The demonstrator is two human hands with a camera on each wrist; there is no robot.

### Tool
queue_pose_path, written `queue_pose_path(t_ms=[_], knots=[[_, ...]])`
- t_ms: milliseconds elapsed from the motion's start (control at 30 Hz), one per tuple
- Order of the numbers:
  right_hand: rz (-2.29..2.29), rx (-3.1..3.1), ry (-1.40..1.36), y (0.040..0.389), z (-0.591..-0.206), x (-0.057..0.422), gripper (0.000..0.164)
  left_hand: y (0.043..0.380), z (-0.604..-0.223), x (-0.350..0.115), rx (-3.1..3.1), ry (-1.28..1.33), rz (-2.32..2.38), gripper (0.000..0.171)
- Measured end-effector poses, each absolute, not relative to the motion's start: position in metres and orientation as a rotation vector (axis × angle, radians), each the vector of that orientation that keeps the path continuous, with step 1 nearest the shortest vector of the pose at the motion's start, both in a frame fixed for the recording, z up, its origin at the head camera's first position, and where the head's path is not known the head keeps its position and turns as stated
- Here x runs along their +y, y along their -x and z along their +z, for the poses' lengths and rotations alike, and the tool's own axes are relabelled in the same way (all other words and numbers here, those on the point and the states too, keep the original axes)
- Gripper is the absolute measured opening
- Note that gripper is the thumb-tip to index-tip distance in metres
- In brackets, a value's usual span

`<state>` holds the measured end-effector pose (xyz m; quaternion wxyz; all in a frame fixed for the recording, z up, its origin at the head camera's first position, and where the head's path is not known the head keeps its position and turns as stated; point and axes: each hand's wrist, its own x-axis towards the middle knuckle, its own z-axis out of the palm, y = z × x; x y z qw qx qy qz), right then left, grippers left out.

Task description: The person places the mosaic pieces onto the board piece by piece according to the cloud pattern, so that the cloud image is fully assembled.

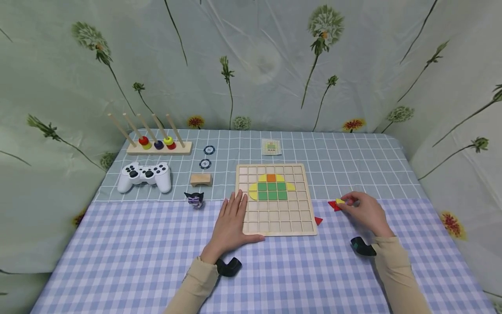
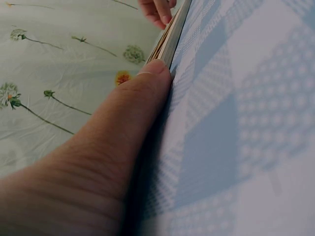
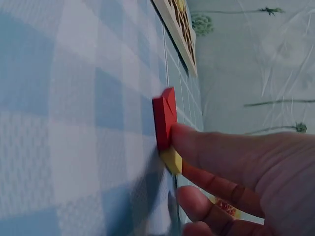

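Observation:
A wooden grid board lies on the cloth, with green square tiles, an orange tile and yellow rounded tiles in its upper cells. My left hand rests on its left side, fingers straight, the thumb against the near edge. Right of the board, my right hand pinches a yellow block between thumb and fingers, low over the cloth. Beside that block are red triangular blocks, partly touched or overlapped by the thumb. Another red triangle lies by the board's right edge.
A pattern card lies behind the board. To the left are a peg stand with rings, a white game controller, two round chips, a wooden arch block and a small dark figurine.

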<state>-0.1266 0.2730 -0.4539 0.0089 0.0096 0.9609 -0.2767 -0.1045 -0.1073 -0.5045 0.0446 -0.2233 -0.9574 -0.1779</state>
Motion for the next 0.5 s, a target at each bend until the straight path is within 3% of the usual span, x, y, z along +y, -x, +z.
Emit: queue_pose_path(t_ms=[500], knots=[[-1.016, 2.822, -0.056, 0.1287, -0.459, 0.2792, 0.024, 0.1045, -0.5026, -0.1072, -2.945, 0.681, -0.526, 0.123]])
